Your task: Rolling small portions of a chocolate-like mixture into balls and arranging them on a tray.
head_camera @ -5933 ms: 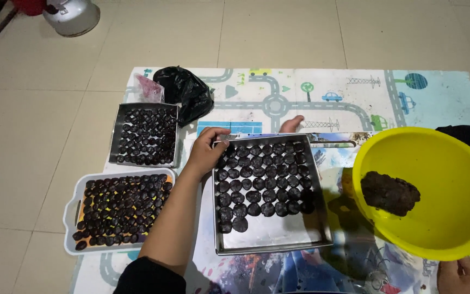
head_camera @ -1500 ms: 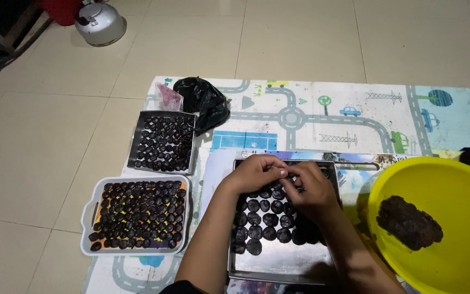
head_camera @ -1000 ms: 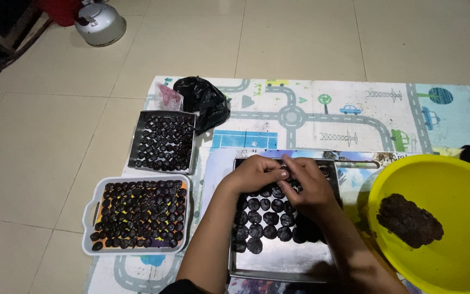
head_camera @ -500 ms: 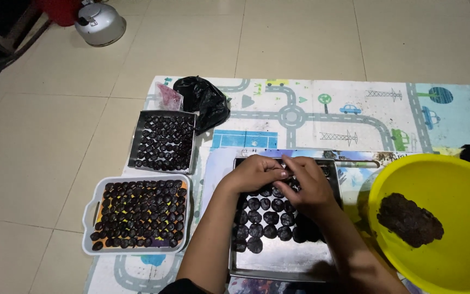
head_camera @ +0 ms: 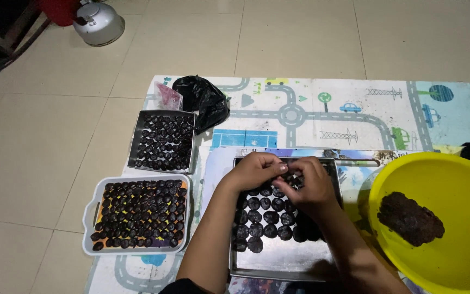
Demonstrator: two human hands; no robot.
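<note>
A metal baking tray (head_camera: 278,262) lies on the play mat in front of me, filled with rows of dark round dough pieces (head_camera: 270,216). Both hands hover over its far half, fingertips meeting. My left hand (head_camera: 254,170) and my right hand (head_camera: 305,184) pinch a small dark piece between them; the piece itself is mostly hidden by the fingers. A yellow bowl (head_camera: 452,190) with a lump of dark dough (head_camera: 409,218) stands to the right of the tray.
Two more filled trays lie to the left: a dark metal one (head_camera: 163,141) and a white handled one (head_camera: 140,215). A black plastic bag (head_camera: 202,100) and a small pink bag (head_camera: 168,97) sit behind them. A kettle (head_camera: 99,23) stands on the tiled floor.
Six seconds ago my left hand held the tray's edge alone. Since then both hands have met over the tray's far half and stay there, fingers shifting slightly.
</note>
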